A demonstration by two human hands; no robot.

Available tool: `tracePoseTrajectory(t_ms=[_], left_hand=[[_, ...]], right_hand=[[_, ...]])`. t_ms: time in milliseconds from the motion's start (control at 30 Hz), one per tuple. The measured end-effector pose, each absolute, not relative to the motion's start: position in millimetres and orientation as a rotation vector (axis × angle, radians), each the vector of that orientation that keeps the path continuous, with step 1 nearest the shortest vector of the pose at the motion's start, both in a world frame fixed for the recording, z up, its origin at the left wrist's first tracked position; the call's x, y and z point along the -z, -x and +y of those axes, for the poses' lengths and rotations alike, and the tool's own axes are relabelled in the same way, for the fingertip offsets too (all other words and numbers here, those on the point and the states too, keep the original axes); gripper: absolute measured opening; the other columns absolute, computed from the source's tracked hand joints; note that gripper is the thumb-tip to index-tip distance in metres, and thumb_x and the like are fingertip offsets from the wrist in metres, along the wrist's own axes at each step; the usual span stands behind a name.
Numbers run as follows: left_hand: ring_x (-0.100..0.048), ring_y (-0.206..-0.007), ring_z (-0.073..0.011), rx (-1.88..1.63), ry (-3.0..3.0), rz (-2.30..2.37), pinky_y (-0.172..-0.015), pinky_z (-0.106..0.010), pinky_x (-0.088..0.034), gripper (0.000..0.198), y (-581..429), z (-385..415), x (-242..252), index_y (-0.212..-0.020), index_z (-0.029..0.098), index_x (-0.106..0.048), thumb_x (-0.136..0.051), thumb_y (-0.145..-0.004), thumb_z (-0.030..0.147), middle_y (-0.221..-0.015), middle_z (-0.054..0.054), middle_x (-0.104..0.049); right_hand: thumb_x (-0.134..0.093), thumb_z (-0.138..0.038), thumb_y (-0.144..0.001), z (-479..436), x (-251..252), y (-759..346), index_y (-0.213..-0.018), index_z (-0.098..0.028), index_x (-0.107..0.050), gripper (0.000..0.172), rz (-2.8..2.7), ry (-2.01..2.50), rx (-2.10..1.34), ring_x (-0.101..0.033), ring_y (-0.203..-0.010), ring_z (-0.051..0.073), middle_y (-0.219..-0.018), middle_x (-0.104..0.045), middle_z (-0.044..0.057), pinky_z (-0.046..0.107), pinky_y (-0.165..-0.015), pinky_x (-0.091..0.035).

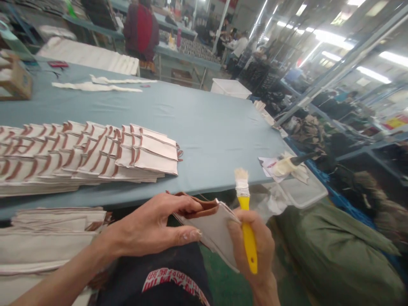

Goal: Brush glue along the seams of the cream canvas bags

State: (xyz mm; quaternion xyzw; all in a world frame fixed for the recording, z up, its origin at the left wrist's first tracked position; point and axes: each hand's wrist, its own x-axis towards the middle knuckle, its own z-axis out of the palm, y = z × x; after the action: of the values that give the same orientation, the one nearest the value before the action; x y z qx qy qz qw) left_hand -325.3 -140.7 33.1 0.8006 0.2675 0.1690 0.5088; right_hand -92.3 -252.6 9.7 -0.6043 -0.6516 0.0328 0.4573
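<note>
Above my lap, a white cloth pouch (213, 227) with brown trim is tilted, its mouth upward. My left hand (162, 225) grips its left side, with fingers inside the brown-edged opening and the thumb on the outer face. My right hand (256, 238) is closed round a yellow-handled paintbrush (248, 238), bristles pointing up. That same hand also pinches the pouch's right edge. On the blue-covered table to the left, overlapping rows of similar pouches (156, 148) lie spread out. More folded pouches (47, 246) are stacked below the table edge, beside my left forearm.
The blue tabletop (210, 123) runs ahead of me, with white cloth strips (95, 87) and a cardboard box (17, 78) on it. A second brush (291, 163) rests on stained cloth above a plastic bin (309, 191) at right. A person (142, 32) stands beyond the table.
</note>
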Motion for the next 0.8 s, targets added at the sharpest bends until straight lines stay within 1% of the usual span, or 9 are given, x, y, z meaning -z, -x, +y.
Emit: tracePoseTrajectory(t_ms=[100,167,267,433,500,600,667,733,800], left_hand=[[-0.07,-0.09,-0.022,-0.405,-1.922,0.658,-0.082,-0.03,-0.051,0.037,302.4,-148.8,-32.4,-0.107,0.022,-0.077,-0.068,-0.096,0.056,-0.1,-0.002,-0.079],[-0.065,-0.08,-0.0196,-0.349,-1.91,0.672,-0.074,-0.029,-0.047,0.034,285.0,-156.1,-28.2,-0.098,0.02,-0.074,-0.063,-0.099,0.052,-0.087,0.0,-0.073],[-0.059,-0.075,-0.017,-0.332,-1.912,0.696,-0.07,-0.027,-0.044,0.031,259.6,-165.8,-22.0,-0.09,0.019,-0.067,-0.052,-0.103,0.042,-0.083,0.0,-0.067],[-0.054,-0.07,-0.0156,-0.275,-1.895,0.673,-0.065,-0.025,-0.044,0.032,222.5,-172.1,-20.9,-0.083,0.02,-0.065,-0.057,-0.101,0.045,-0.076,0.002,-0.062],[-0.061,-0.074,-0.0173,-0.301,-1.949,0.652,-0.07,-0.026,-0.05,0.03,208.0,-173.9,-19.5,-0.088,0.021,-0.069,-0.057,-0.103,0.044,-0.082,0.0,-0.07],[-0.074,-0.097,-0.023,-0.478,-2.27,0.719,-0.089,-0.03,-0.055,0.021,187.2,-178.3,-13.2,-0.104,0.023,-0.075,-0.06,-0.103,0.039,-0.107,-0.004,-0.081],[-0.072,-0.114,-0.0263,-0.658,-2.488,0.762,-0.1,-0.033,-0.054,0.023,173.7,-181.1,-8.3,-0.113,0.027,-0.076,-0.061,-0.103,0.04,-0.123,-0.005,-0.08],[-0.071,-0.115,-0.0249,-0.725,-2.591,0.742,-0.1,-0.031,-0.052,0.022,160.0,-183.1,-5.6,-0.108,0.029,-0.077,-0.058,-0.104,0.042,-0.121,-0.002,-0.079],[-0.071,-0.107,-0.0232,-0.777,-2.639,0.726,-0.098,-0.03,-0.052,0.02,145.8,-185.4,-5.8,-0.102,0.03,-0.077,-0.061,-0.103,0.042,-0.111,0.0,-0.078]], right_hand=[[-0.063,-0.022,-0.103,-250.6,-8.2,82.1,-0.097,-0.025,-0.062,0.007,-1.749,1.381,-0.166,-0.066,-0.058,0.013,-0.075,-0.07,-0.003,0.022,-0.057,-0.052],[-0.063,-0.02,-0.103,-250.4,-5.6,71.2,-0.098,-0.024,-0.061,0.007,-1.784,1.356,-0.183,-0.065,-0.058,0.012,-0.075,-0.069,-0.002,0.022,-0.057,-0.051],[-0.062,-0.018,-0.104,-253.1,-0.2,49.2,-0.1,-0.023,-0.061,0.007,-1.825,1.362,-0.149,-0.067,-0.061,0.013,-0.077,-0.07,-0.001,0.024,-0.059,-0.051],[-0.062,-0.019,-0.104,-261.7,8.3,6.8,-0.099,-0.024,-0.06,0.007,-1.855,1.379,-0.18,-0.066,-0.061,0.013,-0.076,-0.068,-0.002,0.023,-0.058,-0.049],[-0.063,-0.018,-0.104,-263.8,10.3,-7.8,-0.101,-0.024,-0.06,0.007,-1.85,1.376,-0.184,-0.066,-0.064,0.013,-0.078,-0.069,-0.001,0.023,-0.06,-0.049],[-0.057,-0.019,-0.106,-265.0,13.6,-25.0,-0.101,-0.024,-0.058,0.007,-1.805,1.354,-0.145,-0.066,-0.066,0.015,-0.08,-0.068,0.001,0.025,-0.062,-0.049],[-0.053,-0.023,-0.108,-265.1,17.9,-35.4,-0.1,-0.024,-0.057,0.009,-1.748,1.317,-0.127,-0.065,-0.067,0.016,-0.079,-0.068,0.001,0.026,-0.061,-0.048],[-0.055,-0.024,-0.108,-265.4,22.9,-46.6,-0.101,-0.024,-0.056,0.007,-1.716,1.278,-0.097,-0.064,-0.068,0.016,-0.08,-0.069,0.002,0.026,-0.062,-0.048],[-0.057,-0.024,-0.108,-266.5,26.4,-58.5,-0.102,-0.024,-0.056,0.005,-1.685,1.247,-0.081,-0.064,-0.069,0.016,-0.082,-0.071,0.002,0.026,-0.063,-0.048]])
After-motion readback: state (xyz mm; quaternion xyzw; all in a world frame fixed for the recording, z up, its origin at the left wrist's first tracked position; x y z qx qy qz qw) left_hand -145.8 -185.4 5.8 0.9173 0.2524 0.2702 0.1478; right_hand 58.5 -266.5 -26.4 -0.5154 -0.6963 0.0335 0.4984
